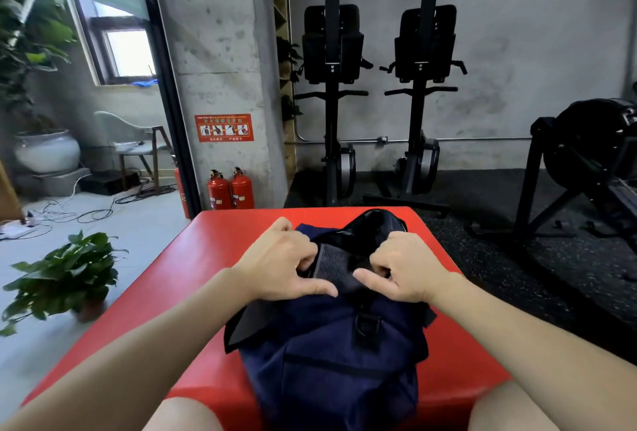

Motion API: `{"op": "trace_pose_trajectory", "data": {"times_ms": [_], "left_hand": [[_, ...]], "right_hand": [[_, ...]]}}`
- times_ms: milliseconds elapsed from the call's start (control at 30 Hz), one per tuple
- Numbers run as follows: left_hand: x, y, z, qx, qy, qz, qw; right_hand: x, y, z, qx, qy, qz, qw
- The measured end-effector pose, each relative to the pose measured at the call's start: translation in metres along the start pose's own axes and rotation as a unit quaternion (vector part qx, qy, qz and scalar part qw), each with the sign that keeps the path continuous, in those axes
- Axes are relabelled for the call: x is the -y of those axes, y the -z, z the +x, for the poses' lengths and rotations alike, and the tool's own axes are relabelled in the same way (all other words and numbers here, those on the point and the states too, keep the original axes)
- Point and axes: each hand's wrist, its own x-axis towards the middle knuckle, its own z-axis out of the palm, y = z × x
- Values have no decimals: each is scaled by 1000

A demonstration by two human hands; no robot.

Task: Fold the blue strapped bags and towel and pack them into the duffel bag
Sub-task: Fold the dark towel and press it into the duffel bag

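Observation:
A navy blue duffel bag (331, 354) with black straps and a buckle lies lengthwise on a red padded bench (213, 248), its far end open. My left hand (281, 263) grips the left edge of the opening with curled fingers. My right hand (406, 268) grips the right edge the same way. Between the two hands a grey mesh lining (336, 267) shows inside the opening. The bag's black far end (377, 220) rises behind my hands. No towel or separate strapped bag is visible; what lies inside the duffel is hidden.
A potted plant (65, 279) stands on the floor left of the bench. Two red fire extinguishers (230, 191) sit at the concrete pillar. Upright rowing machines (375, 103) line the back wall, and another black machine (586, 168) stands at right. Cables trail across the left floor.

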Motion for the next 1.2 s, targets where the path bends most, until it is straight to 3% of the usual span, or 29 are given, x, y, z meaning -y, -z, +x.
{"op": "trace_pose_trajectory", "data": {"times_ms": [133, 300, 567, 733, 1000, 1100, 1200], "left_hand": [[5, -24, -4, 2, -37, -62, 997], [20, -25, 12, 0, -52, 51, 997], [81, 19, 90, -10, -14, 165, 986], [118, 26, 124, -6, 6, 169, 985], [131, 8, 88, 89, -6, 140, 986], [115, 4, 66, 51, -17, 122, 991], [84, 1, 47, -36, -11, 69, 997]], "right_hand": [[-23, -12, -21, 39, -7, 17, 999], [-41, -19, -21, 68, -69, -33, 995], [-19, -7, 65, -11, -164, 71, 984], [-5, 1, 107, -41, -198, 109, 973], [32, -35, 91, 43, -202, 65, 976], [20, -46, 60, 53, -182, 102, 977], [-6, -54, 29, 83, -191, 105, 972]]}}
